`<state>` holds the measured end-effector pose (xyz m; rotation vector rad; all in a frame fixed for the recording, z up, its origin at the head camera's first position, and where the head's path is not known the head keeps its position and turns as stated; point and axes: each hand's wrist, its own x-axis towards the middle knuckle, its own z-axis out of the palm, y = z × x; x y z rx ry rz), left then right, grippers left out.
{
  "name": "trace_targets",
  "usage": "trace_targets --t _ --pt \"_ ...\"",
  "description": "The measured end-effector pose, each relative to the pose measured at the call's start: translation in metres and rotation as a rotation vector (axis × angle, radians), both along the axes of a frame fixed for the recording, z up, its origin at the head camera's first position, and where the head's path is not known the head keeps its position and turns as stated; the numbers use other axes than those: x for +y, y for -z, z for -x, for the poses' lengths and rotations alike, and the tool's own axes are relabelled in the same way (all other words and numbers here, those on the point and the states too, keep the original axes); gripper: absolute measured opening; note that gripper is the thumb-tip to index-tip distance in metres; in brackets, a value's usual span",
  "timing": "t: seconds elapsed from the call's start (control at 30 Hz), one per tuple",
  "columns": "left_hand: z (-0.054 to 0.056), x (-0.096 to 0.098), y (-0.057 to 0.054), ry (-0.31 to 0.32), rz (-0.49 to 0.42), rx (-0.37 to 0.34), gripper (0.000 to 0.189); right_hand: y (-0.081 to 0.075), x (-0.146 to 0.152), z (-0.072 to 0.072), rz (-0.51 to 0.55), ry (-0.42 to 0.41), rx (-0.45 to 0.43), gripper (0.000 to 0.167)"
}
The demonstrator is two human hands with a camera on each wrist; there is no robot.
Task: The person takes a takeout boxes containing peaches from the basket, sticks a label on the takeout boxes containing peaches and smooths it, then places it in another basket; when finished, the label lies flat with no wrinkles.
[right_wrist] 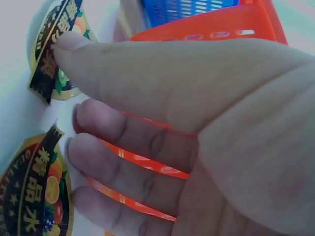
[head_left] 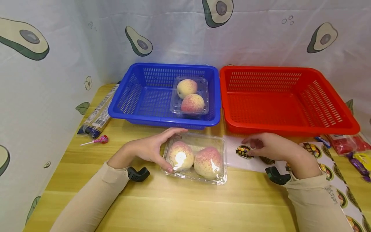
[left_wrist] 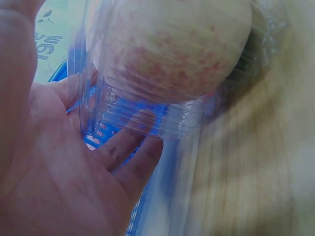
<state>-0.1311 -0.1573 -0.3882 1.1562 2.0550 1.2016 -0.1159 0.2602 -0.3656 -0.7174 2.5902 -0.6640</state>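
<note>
A clear plastic box (head_left: 197, 137) with two peaches (head_left: 207, 162) inside lies on the table in front of the blue basket. My left hand (head_left: 155, 148) grips its left end, thumb at the near side and fingers round the far side. In the left wrist view, fingers show through the clear wall below one peach (left_wrist: 172, 49). To the right, my right hand (head_left: 271, 146) pinches a round black-and-gold fruit sticker (head_left: 244, 151) by its edge. The right thumb (right_wrist: 78, 49) lies over that sticker in the right wrist view. Under it stretches a white backing sheet (head_left: 232, 141).
A blue basket (head_left: 165, 121) behind holds another clear box (head_left: 204, 84) with two peaches. Beside it stands a red basket (head_left: 278, 130). A lollipop (head_left: 101, 139) and a long packet (head_left: 101, 112) lie left; wrapped sweets (head_left: 357, 164) lie right, beyond the sticker sheet (head_left: 336, 178).
</note>
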Motion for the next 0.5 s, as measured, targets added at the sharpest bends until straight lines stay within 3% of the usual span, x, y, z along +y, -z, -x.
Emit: trace_targets --t 0.17,0.5 --pt "-0.0005 0.0001 -0.0003 0.006 -0.011 0.006 0.119 0.0035 -0.0001 0.0017 -0.002 0.014 0.013 0.015" --pt "-0.0014 0.0002 -0.0003 0.006 -0.012 0.014 0.118 0.0066 0.0011 0.002 0.065 0.01 0.004 0.02"
